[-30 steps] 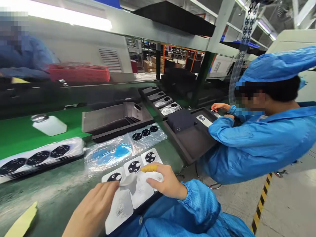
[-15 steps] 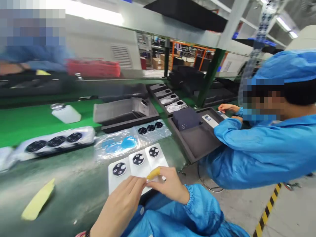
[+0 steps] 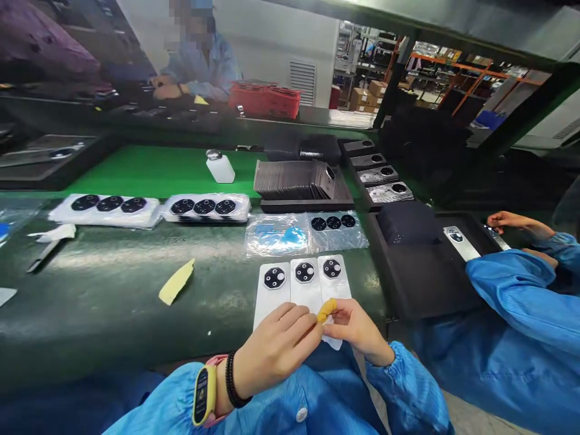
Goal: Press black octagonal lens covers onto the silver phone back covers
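Three white panels lie side by side at the bench's front edge, each with a black octagonal plate and round openings near its top: a left panel [image 3: 270, 305], a middle panel [image 3: 304, 293] and a right panel [image 3: 334, 290]. Over their lower ends, my left hand [image 3: 283, 343] has its fingers bent together. My right hand [image 3: 357, 329] meets it in a pinch, a yellow finger cot [image 3: 327, 309] on one finger. A white edge [image 3: 333, 342] shows below the fingertips; what they grip is mostly hidden.
Behind the panels lie clear plastic film [image 3: 276, 248] and wrapped stacks of panels [image 3: 206, 208]. A yellow paper scrap [image 3: 177, 283], a white bottle [image 3: 220, 168] and a tray of upright panels [image 3: 308, 206] are on the bench. To the right, a co-worker's sleeve [image 3: 512, 284] reaches over a black tray [image 3: 399, 284].
The view has swung left and down, bringing more of the bench's left side and my left wrist into sight. My hands stay together over the panels.
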Demonstrator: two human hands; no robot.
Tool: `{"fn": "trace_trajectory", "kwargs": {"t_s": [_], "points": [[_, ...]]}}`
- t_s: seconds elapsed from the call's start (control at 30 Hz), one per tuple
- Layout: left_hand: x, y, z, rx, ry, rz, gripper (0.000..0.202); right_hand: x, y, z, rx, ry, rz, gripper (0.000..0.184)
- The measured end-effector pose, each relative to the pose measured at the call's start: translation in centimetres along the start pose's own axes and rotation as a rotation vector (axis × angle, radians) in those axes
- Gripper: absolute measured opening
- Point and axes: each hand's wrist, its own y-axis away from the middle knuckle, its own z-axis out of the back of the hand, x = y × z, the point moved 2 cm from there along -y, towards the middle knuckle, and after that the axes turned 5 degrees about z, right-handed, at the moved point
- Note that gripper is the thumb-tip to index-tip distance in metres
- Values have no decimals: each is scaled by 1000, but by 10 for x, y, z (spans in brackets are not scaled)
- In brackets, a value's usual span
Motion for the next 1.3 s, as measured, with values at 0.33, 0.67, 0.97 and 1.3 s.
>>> {"fn": "trace_trajectory", "kwargs": {"t_s": [0.33,0.67,0.97,1.3], "points": [[11,-3,0,-115,92,-125,26,9,9,-8,-81,-2,111,37],[19,9,-14,-125,202,-106,28,9,16,17,-347,434,170,25],[-15,7,-88,67,66,-119,29,23,-8,55,-203,1288,463,20],[-22,5,-108,84,93,-60,34,18,-18,54,-2,1604,461,23]]}}
